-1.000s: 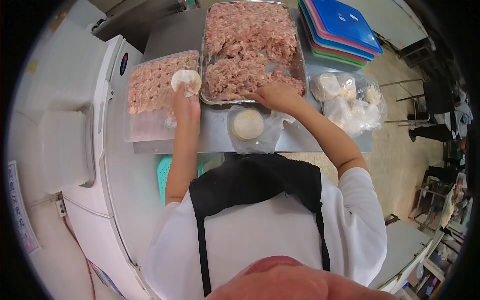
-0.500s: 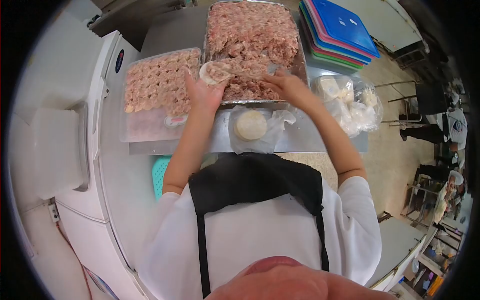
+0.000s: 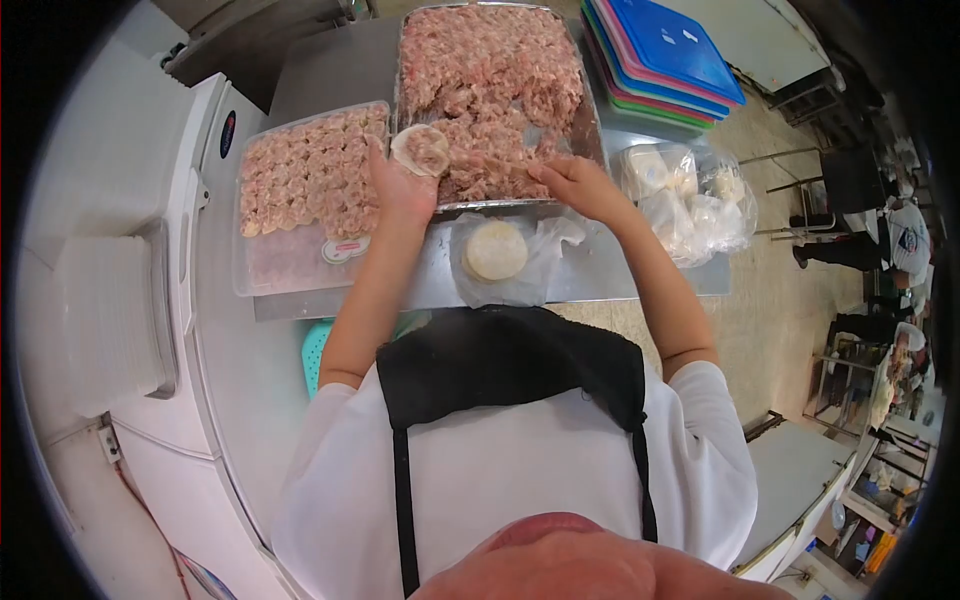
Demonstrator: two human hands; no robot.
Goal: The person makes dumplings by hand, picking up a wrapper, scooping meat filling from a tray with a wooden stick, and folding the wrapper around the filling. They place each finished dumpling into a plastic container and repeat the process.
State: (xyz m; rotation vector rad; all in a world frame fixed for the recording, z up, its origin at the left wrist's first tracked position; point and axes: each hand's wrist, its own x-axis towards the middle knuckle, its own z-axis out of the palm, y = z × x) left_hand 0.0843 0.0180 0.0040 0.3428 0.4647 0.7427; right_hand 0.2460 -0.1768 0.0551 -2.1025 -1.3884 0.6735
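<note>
A round white wrapper [image 3: 420, 151] with meat filling on it rests in my left hand [image 3: 402, 188], whose fingers curl around its edge. My right hand [image 3: 585, 188] is closed around a thin spreading tool [image 3: 522, 166], its far end down in the ground meat. That meat [image 3: 495, 65] fills a large metal tray [image 3: 597, 135]. Left of the tray, a clear plastic tray [image 3: 290, 277] holds rows of filled dumplings [image 3: 310, 165]. A stack of round wrappers [image 3: 496, 250] lies on plastic in front of me.
Bagged wrappers [image 3: 685, 205] sit on the right of the metal table [image 3: 620, 288]. Behind them stands a stack of coloured lids [image 3: 670, 50]. A white fridge [image 3: 215, 290] borders the left side. Other people [image 3: 905, 245] are at the far right.
My right hand has drawn the tool off the wrapper and back over the meat in the tray. The filling on the wrapper now shows uncovered. The whole view has shifted slightly.
</note>
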